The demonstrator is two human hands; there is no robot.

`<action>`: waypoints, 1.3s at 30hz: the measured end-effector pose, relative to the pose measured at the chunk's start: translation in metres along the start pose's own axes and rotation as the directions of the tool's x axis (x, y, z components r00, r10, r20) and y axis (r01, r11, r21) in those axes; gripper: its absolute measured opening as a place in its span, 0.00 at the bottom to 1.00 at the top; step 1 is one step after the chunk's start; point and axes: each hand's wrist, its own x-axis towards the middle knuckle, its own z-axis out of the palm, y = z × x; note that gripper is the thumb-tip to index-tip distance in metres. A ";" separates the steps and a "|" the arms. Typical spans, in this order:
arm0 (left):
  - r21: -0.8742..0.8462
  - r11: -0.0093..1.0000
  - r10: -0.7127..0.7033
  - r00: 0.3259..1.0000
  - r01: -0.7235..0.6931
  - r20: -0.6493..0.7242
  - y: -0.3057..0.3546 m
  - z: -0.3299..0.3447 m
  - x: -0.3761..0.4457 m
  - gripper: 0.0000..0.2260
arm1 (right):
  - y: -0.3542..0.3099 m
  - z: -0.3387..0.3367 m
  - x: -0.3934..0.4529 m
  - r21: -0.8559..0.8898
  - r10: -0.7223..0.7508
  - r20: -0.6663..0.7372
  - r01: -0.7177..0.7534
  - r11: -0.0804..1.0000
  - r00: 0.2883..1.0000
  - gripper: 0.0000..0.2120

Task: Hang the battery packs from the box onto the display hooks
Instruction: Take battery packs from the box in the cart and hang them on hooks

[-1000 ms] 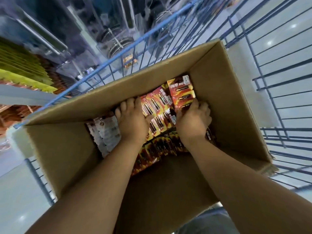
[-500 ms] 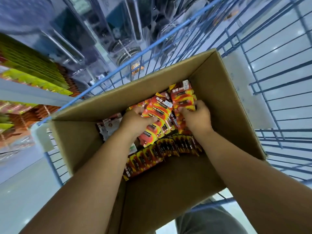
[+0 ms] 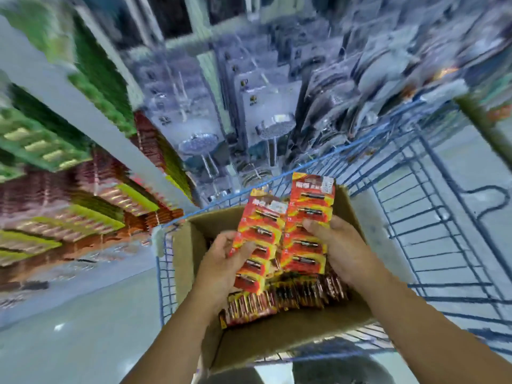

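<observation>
An open cardboard box (image 3: 279, 339) sits in a blue wire cart (image 3: 432, 217). Red and yellow battery packs (image 3: 277, 300) lie in rows on its bottom. My left hand (image 3: 221, 261) grips a strip of battery packs (image 3: 260, 234) from its left edge, thumb on the front. My right hand (image 3: 340, 248) grips a second strip of battery packs (image 3: 310, 214) from its right edge. Both strips are lifted above the box, side by side and upright. The display shelves (image 3: 91, 195) with hanging red and green packs stand to the left, blurred.
Behind the cart hang packaged shower heads (image 3: 274, 126) on a wall display. Pale shiny floor (image 3: 69, 328) lies left of the cart. The cart's wire sides rise right of the box. The whole view is motion-blurred.
Both hands have lifted strips of battery packs up out of the box. The view has swung up toward the shelves, so the box now sits lower in the frame.
</observation>
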 end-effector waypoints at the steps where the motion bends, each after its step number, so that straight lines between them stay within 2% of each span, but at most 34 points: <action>1: -0.029 0.999 0.044 0.999 -0.045 -0.028 0.008 -0.006 -0.012 0.11 | -0.011 0.009 -0.006 -0.013 -0.029 0.049 0.030 0.999 0.998 0.16; 4: -0.127 0.983 0.122 0.989 -0.132 -0.083 0.031 -0.035 -0.047 0.19 | -0.045 0.048 -0.022 -0.077 -0.093 0.199 0.110 0.991 0.976 0.17; 7: -0.173 0.972 0.146 0.986 -0.157 -0.074 0.052 -0.070 -0.079 0.25 | -0.079 0.100 -0.039 -0.137 -0.164 0.237 0.200 0.970 0.958 0.08; 11: -0.216 0.946 0.200 0.961 -0.240 -0.191 0.070 -0.118 -0.115 0.16 | -0.104 0.171 -0.063 -0.200 -0.251 0.241 0.301 0.932 0.937 0.06; 16: -0.250 0.907 0.254 0.913 -0.340 -0.320 0.096 -0.186 -0.148 0.12 | -0.110 0.245 -0.102 -0.199 -0.293 0.305 0.361 0.911 0.906 0.10; 20: -0.237 0.862 0.354 0.866 -0.449 -0.352 0.125 -0.240 -0.166 0.10 | -0.109 0.299 -0.119 -0.209 -0.312 0.329 0.391 0.896 0.891 0.12; 24: -0.206 0.815 0.447 0.815 -0.541 -0.369 0.159 -0.290 -0.178 0.11 | -0.116 0.349 -0.128 -0.210 -0.358 0.332 0.439 0.874 0.873 0.10; 28: -0.231 0.756 0.513 0.774 -0.612 -0.372 0.193 -0.334 -0.181 0.13 | -0.136 0.382 -0.128 -0.167 -0.420 0.321 0.487 0.857 0.849 0.10; 31: -0.247 0.728 0.541 0.757 -0.640 -0.367 0.218 -0.355 -0.180 0.14 | -0.157 0.396 -0.128 -0.118 -0.482 0.317 0.538 0.834 0.817 0.15; 35: -0.246 0.701 0.573 0.734 -0.669 -0.365 0.246 -0.364 -0.177 0.12 | -0.184 0.404 -0.128 -0.087 -0.544 0.292 0.588 0.804 0.787 0.11; 39: -0.243 0.691 0.585 0.724 -0.681 -0.366 0.262 -0.361 -0.171 0.14 | -0.201 0.405 -0.125 -0.109 -0.573 0.282 0.619 0.778 0.770 0.10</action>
